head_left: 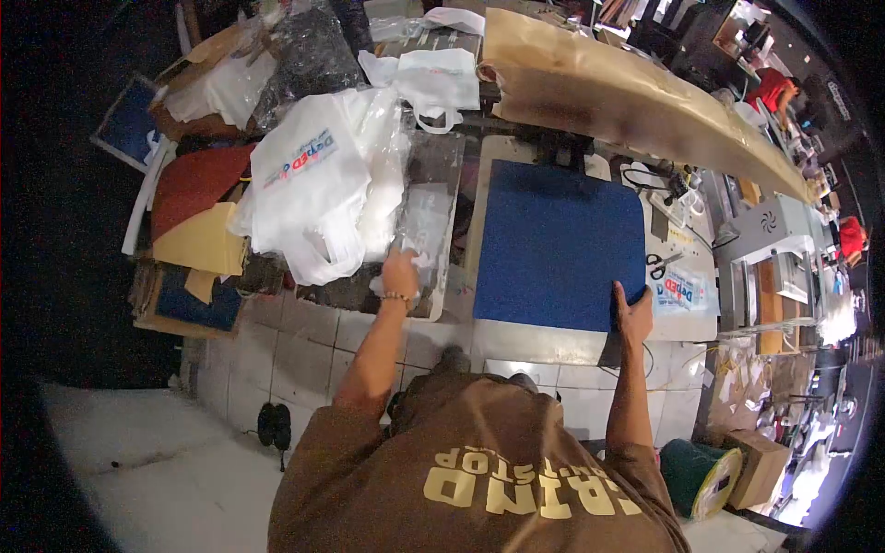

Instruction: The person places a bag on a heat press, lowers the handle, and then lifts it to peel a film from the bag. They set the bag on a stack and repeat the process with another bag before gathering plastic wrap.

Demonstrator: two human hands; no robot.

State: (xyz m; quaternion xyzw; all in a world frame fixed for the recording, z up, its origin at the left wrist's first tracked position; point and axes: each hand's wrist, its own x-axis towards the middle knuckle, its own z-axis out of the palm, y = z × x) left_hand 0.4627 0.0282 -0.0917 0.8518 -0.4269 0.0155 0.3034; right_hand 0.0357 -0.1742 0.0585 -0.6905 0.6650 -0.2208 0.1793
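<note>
My left hand (399,274), a beaded bracelet at its wrist, is at the near end of a dark board. Its fingers are closed at the edge of a clear plastic sheet (429,217); the fingertips are small and partly hidden. Beside it lies a white carry bag (309,180) with blue and red lettering, on crumpled clear plastic. My right hand (632,315) rests at the near right corner of a flat blue pad (558,244), thumb on the pad and fingers spread past its edge. Black-handled scissors (656,267) and a printed clear film (684,291) lie to its right.
Another white bag (441,78) lies at the back. Long brown paper (636,97) arches behind the pad. A white machine (770,230) stands right, with a green spool (696,475) and carton (761,465) on the floor. Cardboard pieces (198,235) are stacked left. Someone in red (772,89) is far right.
</note>
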